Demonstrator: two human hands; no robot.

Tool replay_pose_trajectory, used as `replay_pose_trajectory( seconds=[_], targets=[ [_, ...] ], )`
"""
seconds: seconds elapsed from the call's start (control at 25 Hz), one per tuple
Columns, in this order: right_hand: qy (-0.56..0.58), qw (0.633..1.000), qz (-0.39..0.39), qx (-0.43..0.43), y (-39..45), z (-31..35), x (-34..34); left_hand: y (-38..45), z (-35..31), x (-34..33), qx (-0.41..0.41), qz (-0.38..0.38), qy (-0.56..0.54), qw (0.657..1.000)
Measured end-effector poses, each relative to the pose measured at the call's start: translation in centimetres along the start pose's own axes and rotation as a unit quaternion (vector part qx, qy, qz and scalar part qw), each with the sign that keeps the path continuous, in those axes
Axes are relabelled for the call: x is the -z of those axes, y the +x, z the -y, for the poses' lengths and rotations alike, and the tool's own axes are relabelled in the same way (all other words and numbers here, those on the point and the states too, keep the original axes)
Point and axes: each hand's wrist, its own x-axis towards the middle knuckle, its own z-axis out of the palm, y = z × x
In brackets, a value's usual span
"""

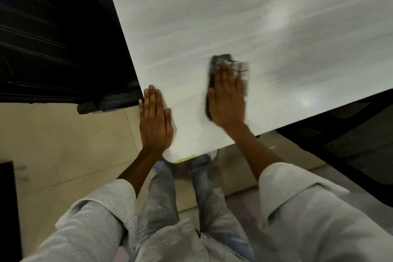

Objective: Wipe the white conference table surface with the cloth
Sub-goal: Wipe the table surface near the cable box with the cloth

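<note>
your right hand (228,95) presses flat, fingers straight, on the dark cloth (221,62) near the table (255,17) corner; your left hand (154,119) rests flat, holding nothing, at the left edge.

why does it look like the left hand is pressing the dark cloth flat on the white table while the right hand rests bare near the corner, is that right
Not quite: the hands are swapped. In the head view the right hand presses the dark cloth flat on the white table, while the left hand rests bare near the corner.

Cloth (230,66) motion-blurred, mostly hidden under right hand (228,95). Tabletop (234,17) cut off by top and right edges. Its grain smeared by blur.
</note>
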Motion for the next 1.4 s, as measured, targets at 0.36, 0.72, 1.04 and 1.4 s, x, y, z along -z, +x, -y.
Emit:
replay_pose_trajectory(
  seconds=[0.36,0.72,1.04,1.4],
  targets=[
    [-0.006,0.964,0.036,0.262,2.7,10.8,-1.8,-0.4,-0.1,-0.1,0.07,-0.066,-0.078,0.992],
    [-0.025,0.997,-0.028,-0.069,1.7,0.8,0.7,2.0,0.1,-0.2,0.049,-0.055,-0.017,0.997],
    [-0.002,0.993,-0.018,0.118,11.8,-0.1,0.2,9.9,-3.3,-1.6,-0.001,-0.039,-0.054,0.998],
    [0.018,0.994,-0.04,-0.105,-1.6,-3.2,0.9,14.6,-11.3,-5.0,-0.071,0.026,-0.031,0.997]
  ],
)
